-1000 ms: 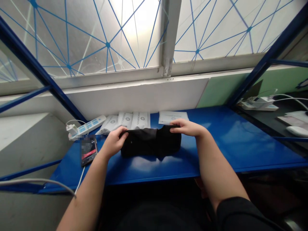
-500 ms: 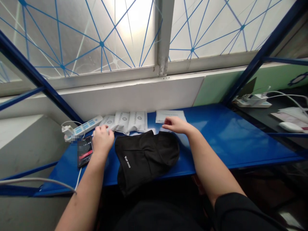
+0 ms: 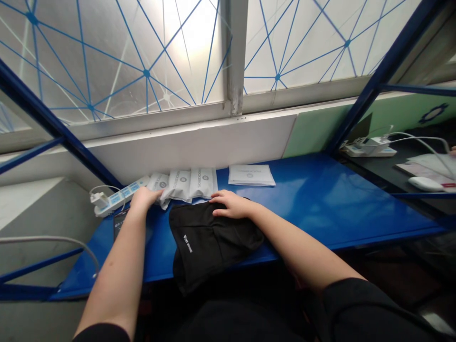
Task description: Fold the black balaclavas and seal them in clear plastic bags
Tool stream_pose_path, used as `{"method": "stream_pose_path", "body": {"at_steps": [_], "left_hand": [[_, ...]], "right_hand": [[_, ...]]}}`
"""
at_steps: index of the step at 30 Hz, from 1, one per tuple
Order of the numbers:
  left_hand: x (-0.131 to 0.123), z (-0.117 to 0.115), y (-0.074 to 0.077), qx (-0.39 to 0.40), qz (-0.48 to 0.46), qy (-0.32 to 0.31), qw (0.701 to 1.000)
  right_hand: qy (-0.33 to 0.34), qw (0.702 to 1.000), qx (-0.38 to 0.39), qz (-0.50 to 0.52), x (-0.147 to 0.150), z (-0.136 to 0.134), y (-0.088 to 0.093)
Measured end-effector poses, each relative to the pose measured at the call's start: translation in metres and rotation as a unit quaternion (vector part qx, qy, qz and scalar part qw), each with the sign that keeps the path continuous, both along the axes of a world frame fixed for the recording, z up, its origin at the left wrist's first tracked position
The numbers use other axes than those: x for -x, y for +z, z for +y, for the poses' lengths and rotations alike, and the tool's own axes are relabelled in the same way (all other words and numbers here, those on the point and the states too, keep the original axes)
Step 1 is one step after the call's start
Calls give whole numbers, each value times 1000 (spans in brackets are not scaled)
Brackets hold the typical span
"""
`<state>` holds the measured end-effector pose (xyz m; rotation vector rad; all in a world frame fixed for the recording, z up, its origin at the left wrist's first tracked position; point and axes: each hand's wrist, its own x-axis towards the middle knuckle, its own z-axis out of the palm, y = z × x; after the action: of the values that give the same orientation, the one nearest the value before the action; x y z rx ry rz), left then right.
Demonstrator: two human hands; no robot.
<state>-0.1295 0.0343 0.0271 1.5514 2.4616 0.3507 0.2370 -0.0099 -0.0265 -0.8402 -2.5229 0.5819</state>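
Observation:
A black cloth item (image 3: 203, 240) with small white lettering lies on the blue table (image 3: 320, 204), its near end hanging over the front edge. My right hand (image 3: 231, 204) rests over its upper part, fingers apart and pointing left. Behind it several white printed packets (image 3: 203, 183) stand side by side against the wall. My left hand (image 3: 144, 198) is at the leftmost packet, beside the power strip; its fingers are partly hidden, so whether it grips the packet is unclear. A flat white packet (image 3: 251, 175) lies farther right.
A white power strip (image 3: 123, 195) with a plugged-in charger sits at the left, near a phone (image 3: 118, 223) partly covered by my left arm. Blue frame posts rise on both sides. Another power strip (image 3: 370, 151) with cables lies on the dark table at the right.
My right hand has moved left and down from near the flat white packet onto the black cloth. My left hand has shifted slightly left, its fingers now reaching toward the leftmost packet.

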Motion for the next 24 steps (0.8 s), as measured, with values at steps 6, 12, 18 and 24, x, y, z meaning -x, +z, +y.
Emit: {"method": "stream_pose_path", "body": {"at_steps": [6,12,18,24], "left_hand": [[-27,-26,33,-209,110,66,970],[-90,-50,55,-360,8,-38,932],[-155,-28,13,-198,-202,-309,908],[-146,-13,-35,-145,102,-365,914]], "right_hand": [[-11,998,-1,58,3,-2,6],[-80,921,191,329,10,3,6],[-69,723,441,528,2,8,13],[-198,625,539,529,-6,19,12]]}}
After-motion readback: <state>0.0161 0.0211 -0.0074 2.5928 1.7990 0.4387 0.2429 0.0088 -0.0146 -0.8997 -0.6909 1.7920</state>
